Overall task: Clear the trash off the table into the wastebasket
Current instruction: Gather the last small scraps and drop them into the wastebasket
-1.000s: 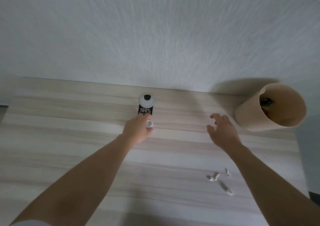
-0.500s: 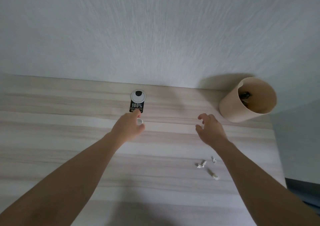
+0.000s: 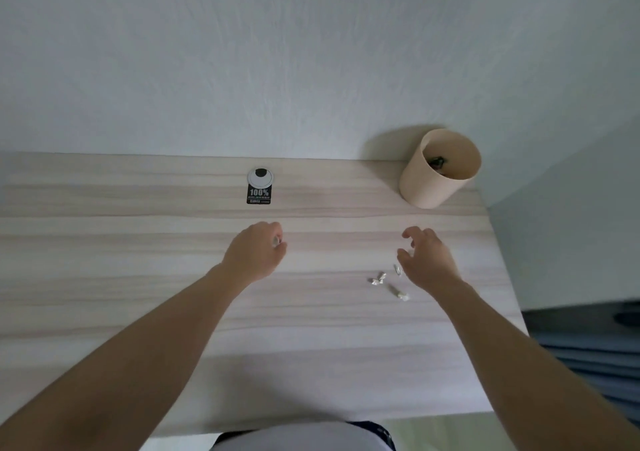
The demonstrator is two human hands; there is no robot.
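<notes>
My left hand [image 3: 257, 253] hovers over the middle of the wooden table [image 3: 138, 277], fingers curled around a small white scrap [image 3: 276, 241] that only peeks out. My right hand [image 3: 424, 260] floats open, fingers spread, just right of three small crumpled paper scraps [image 3: 377, 279] lying on the table. The tan round wastebasket [image 3: 429, 187] stands on the table's far right corner, with some dark trash [image 3: 437, 163] inside.
A round white cable grommet [image 3: 260, 177] with a black "100%" sticker [image 3: 259, 196] below it sits near the wall at the table's back edge. The table's right edge drops off to a dark floor [image 3: 588, 346].
My left hand has pulled back from the grommet toward me with the white scrap in its fingers. My right hand has drawn back to beside the paper scraps. The view has tilted down.
</notes>
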